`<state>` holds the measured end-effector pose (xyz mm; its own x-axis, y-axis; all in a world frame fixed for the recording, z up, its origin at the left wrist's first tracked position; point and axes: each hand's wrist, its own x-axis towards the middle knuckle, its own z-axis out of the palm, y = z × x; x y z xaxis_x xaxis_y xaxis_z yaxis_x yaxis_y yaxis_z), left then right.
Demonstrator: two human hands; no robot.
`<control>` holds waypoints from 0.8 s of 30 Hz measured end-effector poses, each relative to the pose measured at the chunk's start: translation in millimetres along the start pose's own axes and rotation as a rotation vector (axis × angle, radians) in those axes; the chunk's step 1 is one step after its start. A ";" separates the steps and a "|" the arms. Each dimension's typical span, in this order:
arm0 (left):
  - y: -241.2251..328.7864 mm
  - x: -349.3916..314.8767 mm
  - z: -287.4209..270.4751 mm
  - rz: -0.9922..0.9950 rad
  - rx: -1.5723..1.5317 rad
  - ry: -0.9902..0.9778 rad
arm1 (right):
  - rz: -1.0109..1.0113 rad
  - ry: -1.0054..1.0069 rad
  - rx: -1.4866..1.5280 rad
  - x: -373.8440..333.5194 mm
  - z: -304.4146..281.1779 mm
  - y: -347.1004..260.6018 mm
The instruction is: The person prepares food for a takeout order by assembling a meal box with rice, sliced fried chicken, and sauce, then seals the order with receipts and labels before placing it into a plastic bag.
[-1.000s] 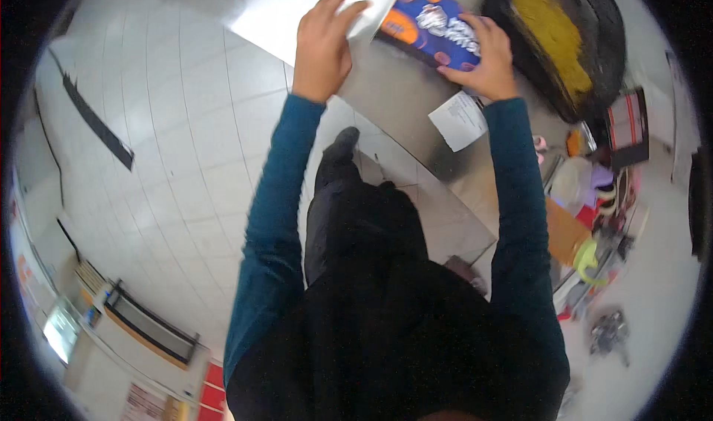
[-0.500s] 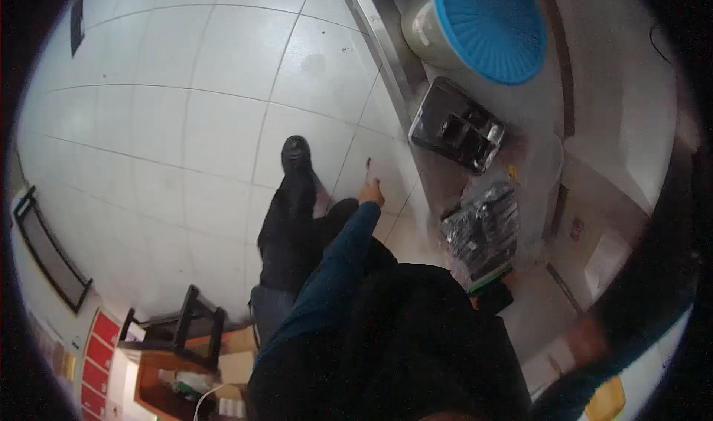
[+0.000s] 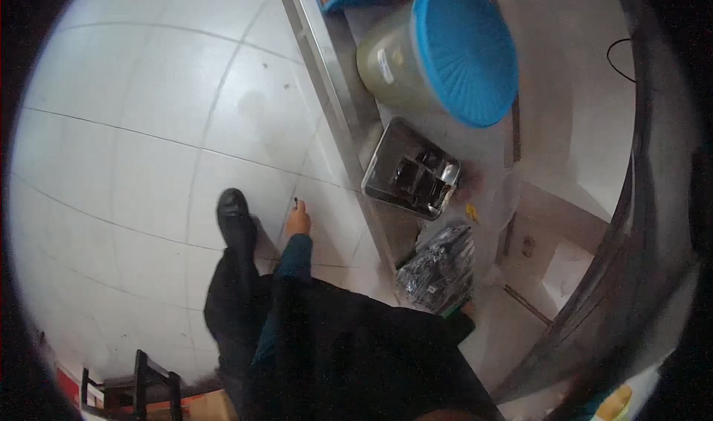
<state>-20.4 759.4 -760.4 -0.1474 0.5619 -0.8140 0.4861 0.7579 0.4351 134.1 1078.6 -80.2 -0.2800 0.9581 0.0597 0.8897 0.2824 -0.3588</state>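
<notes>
My left hand (image 3: 298, 221), in a dark blue sleeve, reaches out low over the tiled floor to the right of a black shoe (image 3: 233, 206). Its fingers are closed around a thin stick-like thing (image 3: 295, 201), of which only a dark tip shows; its kind is unclear. My right hand cannot be made out. Right of the left hand, a rectangular metal tray (image 3: 385, 170) with shiny dark pieces in it lies on a ledge. Nearer to me is a bundle in crumpled clear plastic (image 3: 440, 269), with a green edge beside it.
A big pale tub (image 3: 386, 59) with a ribbed blue lid (image 3: 475, 53) leans over the far end of the ledge. Its metal edge (image 3: 327, 64) runs along the floor. Dark fabric (image 3: 631, 220) spans the right side. Black-framed furniture (image 3: 141, 387) stands at lower left.
The view has shifted, so the tray, tub and bundle appear further left and lower. My left hand is drawn closer to my body. The blurred right hand at lower right is gone from view.
</notes>
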 end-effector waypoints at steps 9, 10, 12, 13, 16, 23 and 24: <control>208.2 -197.3 -298.0 0.236 -1.035 0.806 | 0.056 0.224 0.165 -7.0 -54.3 15.0; 226.7 -219.2 -333.2 0.366 -1.091 0.784 | 0.083 0.236 0.075 -7.1 -59.4 19.4; 309.8 -309.2 -413.1 0.619 -0.973 0.727 | 0.226 0.139 -0.056 -1.1 -72.8 -5.3; 351.3 -351.7 -440.3 0.814 -0.896 0.649 | 0.312 0.086 -0.112 1.1 -79.3 -14.7; 445.8 -389.1 -473.9 1.113 -0.432 0.512 | 0.368 0.015 -0.320 6.6 -87.5 -10.0; 568.9 -355.0 -451.3 1.139 0.237 0.654 | 0.531 0.164 0.011 13.4 -90.0 -17.6; 579.1 -361.8 -442.0 1.330 0.136 0.668 | 0.569 0.178 0.009 1.9 -97.0 -11.2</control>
<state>-66.4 1141.5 -43.9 0.1176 0.8710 0.4769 0.6465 -0.4317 0.6291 158.6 1081.8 14.3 0.3055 0.9521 0.0107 0.8790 -0.2777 -0.3875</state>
